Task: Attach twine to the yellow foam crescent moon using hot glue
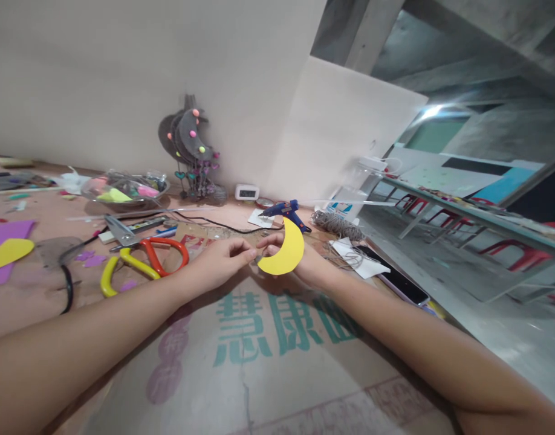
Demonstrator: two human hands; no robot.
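A yellow paper crescent moon (292, 249) is held up over the printed sheet, its lower tip pointing left. My right hand (310, 266) grips it from behind, and the crescent hides part of those fingers. Close to that tip, my left hand (225, 260) has thumb and fingers pinched together; a small dark bit shows there, too small to name. Just beyond the crescent lies a blue hot glue gun (284, 210). Scissors with red and yellow handles (165, 257) rest left of my left hand.
Against the wall stands a grey moon ornament with pompoms (191, 136). A clear bowl (123, 187), a small white clock (247, 193), grey yarn (338, 223) and a phone (402, 281) surround the work area. Purple sheet (21, 232) lies far left. The table's edge runs along the right.
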